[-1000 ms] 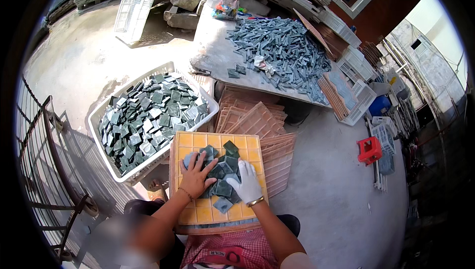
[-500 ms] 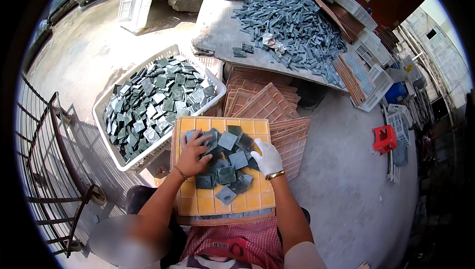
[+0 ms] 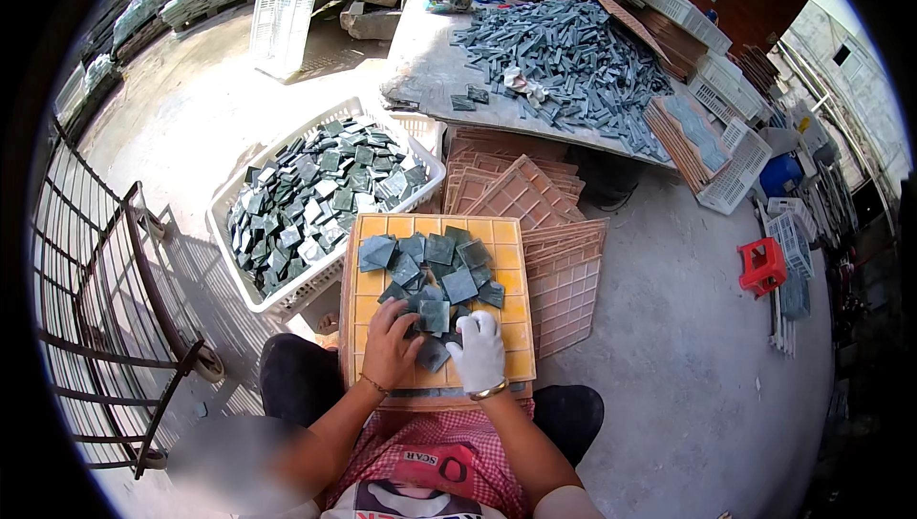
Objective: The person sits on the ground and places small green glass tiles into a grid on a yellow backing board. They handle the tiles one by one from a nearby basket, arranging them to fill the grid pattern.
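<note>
A yellow gridded tray (image 3: 382, 223) lies across my lap with a loose cluster of square grey-green stone tiles (image 3: 459, 285) on it. My left hand (image 3: 388, 347), bare, rests at the near left side of the cluster, its bent fingers apart and touching tiles. Opposite it, my right hand (image 3: 479, 355) in a white glove touches the near right tiles with its fingers partly spread. One dark tile (image 3: 433, 355) lies between the two hands. Neither hand visibly grips a tile, though the undersides of the fingers are hidden.
A white plastic basket (image 3: 221, 233) full of square tiles stands ahead to the left. Stacked brownish gridded trays (image 3: 564, 271) lie ahead right. Beyond, a table (image 3: 420, 51) bears a heap of narrow stone strips (image 3: 573, 61). A metal railing (image 3: 158, 309) is left, a red stool (image 3: 761, 266) right.
Both hands have moved nearer my body, from the sides of the cluster to its near end. The tiles at the far part of the tray are now uncovered. The view has shifted slightly.
</note>
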A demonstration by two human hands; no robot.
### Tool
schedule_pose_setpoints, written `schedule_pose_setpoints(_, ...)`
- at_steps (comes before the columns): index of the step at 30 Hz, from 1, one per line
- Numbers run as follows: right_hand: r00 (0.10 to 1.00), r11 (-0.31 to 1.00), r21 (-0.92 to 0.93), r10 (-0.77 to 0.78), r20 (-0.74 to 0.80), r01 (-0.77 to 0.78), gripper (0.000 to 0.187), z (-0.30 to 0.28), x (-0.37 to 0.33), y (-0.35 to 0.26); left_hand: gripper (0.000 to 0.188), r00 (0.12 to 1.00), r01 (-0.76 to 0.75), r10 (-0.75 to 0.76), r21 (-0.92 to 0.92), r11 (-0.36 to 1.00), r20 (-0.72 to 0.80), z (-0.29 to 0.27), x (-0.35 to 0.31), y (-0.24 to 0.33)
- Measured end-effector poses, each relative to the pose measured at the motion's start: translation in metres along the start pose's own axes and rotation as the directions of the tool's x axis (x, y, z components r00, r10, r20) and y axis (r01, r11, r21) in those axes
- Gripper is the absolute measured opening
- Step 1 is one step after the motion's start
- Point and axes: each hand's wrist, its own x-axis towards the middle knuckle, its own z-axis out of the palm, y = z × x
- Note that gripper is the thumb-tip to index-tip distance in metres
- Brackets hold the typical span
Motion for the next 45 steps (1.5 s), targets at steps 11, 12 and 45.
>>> schedule_pose_setpoints(11, 0.97, 0.812, 0.537, 0.144, 0.195, -0.228, 0.02, -0.048, 0.016, 0.096, 0.031, 0.999, 0.018, -0.021, 0.055, 0.998, 0.046, -0.009, -0.047, 0.012)
schedule_pose_setpoints(12, 0.964, 0.853, 0.476, 0.106, 0.245, -0.215, 0.019, -0.049, 0.011, 0.103, 0.031, 0.999, -0.005, 0.004, 0.034, 0.999, 0.036, -0.003, -0.048, 0.016)
schedule_pose_setpoints(45, 0.994, 0.997, -0.066, 0.036, 0.105, -0.029, 0.051, -0.018, 0.001, 0.03, 0.052, 0.979, 0.144, -0.152, 0.071, 0.987, 0.137, 0.013, -0.046, 0.019)
